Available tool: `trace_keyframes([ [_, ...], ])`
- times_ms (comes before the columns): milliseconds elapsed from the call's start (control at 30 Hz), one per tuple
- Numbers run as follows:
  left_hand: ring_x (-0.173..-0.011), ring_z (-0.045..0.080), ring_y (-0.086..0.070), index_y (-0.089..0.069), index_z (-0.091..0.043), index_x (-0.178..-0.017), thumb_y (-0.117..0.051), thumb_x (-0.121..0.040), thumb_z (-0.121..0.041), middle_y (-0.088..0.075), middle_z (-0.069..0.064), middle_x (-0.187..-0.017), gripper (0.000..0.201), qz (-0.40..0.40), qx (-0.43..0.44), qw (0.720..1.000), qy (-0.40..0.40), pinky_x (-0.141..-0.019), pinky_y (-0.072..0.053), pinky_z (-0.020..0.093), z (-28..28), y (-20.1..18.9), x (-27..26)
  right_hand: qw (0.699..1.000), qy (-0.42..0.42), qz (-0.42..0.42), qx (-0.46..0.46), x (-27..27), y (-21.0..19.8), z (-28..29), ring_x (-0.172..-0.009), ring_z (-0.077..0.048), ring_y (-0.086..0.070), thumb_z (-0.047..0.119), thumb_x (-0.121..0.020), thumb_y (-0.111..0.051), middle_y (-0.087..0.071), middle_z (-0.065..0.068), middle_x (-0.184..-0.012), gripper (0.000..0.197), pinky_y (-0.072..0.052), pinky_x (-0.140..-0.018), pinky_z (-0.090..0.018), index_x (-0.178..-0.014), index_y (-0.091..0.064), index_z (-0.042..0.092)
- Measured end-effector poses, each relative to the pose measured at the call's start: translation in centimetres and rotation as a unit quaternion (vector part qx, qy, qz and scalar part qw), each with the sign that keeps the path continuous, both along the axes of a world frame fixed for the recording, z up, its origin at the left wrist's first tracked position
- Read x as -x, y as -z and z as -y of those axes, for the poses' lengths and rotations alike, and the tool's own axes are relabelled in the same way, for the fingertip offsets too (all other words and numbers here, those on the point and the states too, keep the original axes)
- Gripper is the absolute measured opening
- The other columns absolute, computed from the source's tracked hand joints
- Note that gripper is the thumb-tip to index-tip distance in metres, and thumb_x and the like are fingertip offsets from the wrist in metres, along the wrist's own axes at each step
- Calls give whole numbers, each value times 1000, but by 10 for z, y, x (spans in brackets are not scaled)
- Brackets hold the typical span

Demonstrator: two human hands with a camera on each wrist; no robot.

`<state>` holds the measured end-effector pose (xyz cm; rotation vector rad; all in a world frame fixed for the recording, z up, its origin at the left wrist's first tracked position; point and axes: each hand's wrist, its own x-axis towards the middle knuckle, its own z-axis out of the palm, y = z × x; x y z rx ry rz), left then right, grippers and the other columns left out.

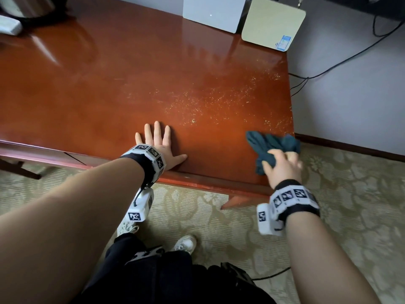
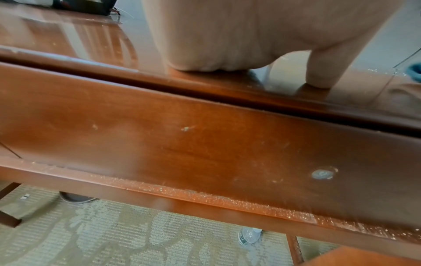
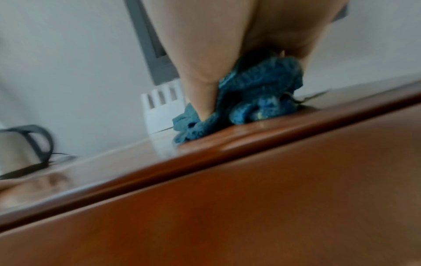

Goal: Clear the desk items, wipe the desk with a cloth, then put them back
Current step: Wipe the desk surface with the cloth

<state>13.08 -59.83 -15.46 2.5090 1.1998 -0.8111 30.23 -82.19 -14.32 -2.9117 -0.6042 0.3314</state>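
A glossy red-brown desk (image 1: 109, 88) fills the head view, with pale dust specks (image 1: 219, 99) scattered over its right half. My left hand (image 1: 157, 141) lies flat on the desk near the front edge, fingers straight and spread. My right hand (image 1: 282, 165) grips a crumpled dark teal cloth (image 1: 269, 143) at the desk's front right corner. In the right wrist view the cloth (image 3: 257, 100) is bunched under my fingers and touches the desk top (image 3: 205, 142). In the left wrist view my palm (image 2: 227, 36) presses on the desk top above the desk's front panel (image 2: 182, 140).
A white box (image 1: 212, 12) and a cream device (image 1: 271, 23) with a blue sticker stand at the desk's back right. A dark kettle base and a white object (image 1: 9, 27) sit back left. Cables (image 1: 341, 60) trail on the wall side. Patterned carpet (image 1: 350, 216) lies below.
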Motion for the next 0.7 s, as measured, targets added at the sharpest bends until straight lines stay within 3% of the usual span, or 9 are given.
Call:
trace_keyframes([
  [67, -143, 31, 20, 19, -21, -148, -31, -82, -75, 26, 6, -155, 99, 1, -1, 1000, 3, -116, 6, 52, -1, 1, 0, 996, 93, -12, -11, -13, -6, 21, -115, -43, -46, 24, -88, -59, -36, -17, -136, 34, -39, -99, -40, -121, -57, 15],
  [133, -144, 31, 19, 18, -21, -148, -30, -82, -76, 25, 6, -155, 99, 5, -4, 1000, 4, -116, 5, 52, -1, 2, 0, 988, 138, -60, -23, -24, -16, 29, -113, -41, -50, 19, -89, -56, -42, -19, -135, 34, -41, -95, -40, -122, -53, 10],
  [233, -144, 31, 18, 17, -21, -149, -31, -82, -76, 24, 7, -155, 98, 13, -6, 1000, 4, -116, 4, 52, -1, 3, 1, 982, 133, -77, -106, -26, -38, 21, -103, -36, -58, 17, -90, -54, -60, -18, -117, 34, -43, -83, -34, -123, -51, 11],
  [300, -144, 31, 18, 16, -20, -149, -31, -82, -75, 24, 7, -155, 98, 16, -6, 1000, 5, -116, 4, 52, -2, 2, 1, 974, 104, -78, -184, -20, -57, 9, -91, -28, -57, 20, -91, -53, -62, -10, -105, 29, -39, -76, -28, -119, -52, 15],
  [400, -144, 32, 18, 15, -20, -149, -33, -82, -74, 23, 7, -156, 99, 24, -1, 1000, 7, -116, 4, 52, -2, 1, 2, 958, 39, -147, -243, -9, -77, -14, -97, -21, -56, 26, -92, -51, -59, 1, -103, 20, -41, -82, -29, -111, -53, 25],
  [500, -144, 32, 17, 15, -20, -149, -34, -82, -74, 23, 7, -156, 99, 25, 2, 1000, 10, -116, 4, 52, -3, 0, 3, 969, 4, -162, -185, -6, -71, -33, -115, -24, -52, 31, -92, -51, -56, -3, -121, 30, -38, -94, -32, -122, -50, 24],
  [600, -144, 32, 19, 16, -20, -149, -34, -82, -74, 25, 7, -155, 100, 20, 7, 1000, 10, -116, 4, 52, -4, 0, 3, 990, -36, -110, -80, 9, -50, -47, -130, -31, -38, 40, -94, -46, -29, -8, -148, 50, -34, -104, -37, -141, -33, 27],
  [700, -143, 32, 19, 16, -20, -149, -35, -82, -74, 25, 7, -155, 100, 18, 10, 1000, 9, -115, 5, 52, -4, 0, 2, 984, -110, -140, 30, 34, -24, -61, -142, -30, -13, 51, -92, -43, -11, 0, -156, 60, -21, -112, -45, -145, -20, 38],
])
